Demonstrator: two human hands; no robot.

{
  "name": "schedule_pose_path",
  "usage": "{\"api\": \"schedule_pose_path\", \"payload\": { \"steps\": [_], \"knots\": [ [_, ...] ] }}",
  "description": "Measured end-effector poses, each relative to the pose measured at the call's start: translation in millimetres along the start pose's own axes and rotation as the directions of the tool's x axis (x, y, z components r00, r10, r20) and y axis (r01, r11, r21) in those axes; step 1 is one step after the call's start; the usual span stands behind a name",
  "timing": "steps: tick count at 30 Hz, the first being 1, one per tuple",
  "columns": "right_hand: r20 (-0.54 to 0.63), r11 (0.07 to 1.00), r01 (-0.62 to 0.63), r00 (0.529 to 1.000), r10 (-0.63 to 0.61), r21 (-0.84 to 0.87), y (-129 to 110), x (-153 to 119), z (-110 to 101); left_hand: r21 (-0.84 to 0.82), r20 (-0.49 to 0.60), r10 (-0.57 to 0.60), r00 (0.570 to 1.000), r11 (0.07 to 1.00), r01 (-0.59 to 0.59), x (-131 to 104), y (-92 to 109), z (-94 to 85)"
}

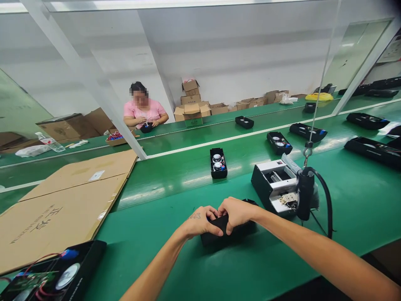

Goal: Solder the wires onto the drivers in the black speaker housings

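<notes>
Where the near green bench (169, 267) is centred before the wearer, one black casing (213, 239), long and low, lying on the surface; left hand (200, 221), thumb and fingers closed on its left end; right hand (238, 210), curled over the same end, thumb and fingers gripping, the pair set close together, seemingly to steady the piece from both sides; whether a separate part is pinched between them, cannot be told. To the right, one black-and-silver box (261, 190); beside it, one dark tool (305, 194) hung from a cord, presumably for easy reach. Farther, one open casing (218, 173) with two round parts, upward-facing, perhaps for access. Near left, one wired casing (94, 259); behind it, flat cardboard (72, 200). Far left, one seated person (145, 109), hands at a small dark item (146, 128)
</notes>
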State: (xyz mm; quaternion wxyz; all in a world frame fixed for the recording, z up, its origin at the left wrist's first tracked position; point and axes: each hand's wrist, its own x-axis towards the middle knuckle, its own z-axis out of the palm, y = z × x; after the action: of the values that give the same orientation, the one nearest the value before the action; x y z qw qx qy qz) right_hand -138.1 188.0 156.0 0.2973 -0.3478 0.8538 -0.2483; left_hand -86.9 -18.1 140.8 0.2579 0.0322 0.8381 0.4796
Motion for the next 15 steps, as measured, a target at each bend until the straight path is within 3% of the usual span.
{"api": "schedule_pose_path", "payload": {
  "steps": [9,15],
  "knots": [
    [0.125,0.996,-0.067,0.99,0.059,0.061,2,14,-8,-0.001,0.01,-0.055,0.998,0.998,0.055,6,-9,-4.8],
    [0.108,0.995,-0.07,0.992,0.063,0.067,0,16,-5,-0.054,0.011,-0.056,0.998,0.997,0.057,6,-6,-0.8]
  ]
}}
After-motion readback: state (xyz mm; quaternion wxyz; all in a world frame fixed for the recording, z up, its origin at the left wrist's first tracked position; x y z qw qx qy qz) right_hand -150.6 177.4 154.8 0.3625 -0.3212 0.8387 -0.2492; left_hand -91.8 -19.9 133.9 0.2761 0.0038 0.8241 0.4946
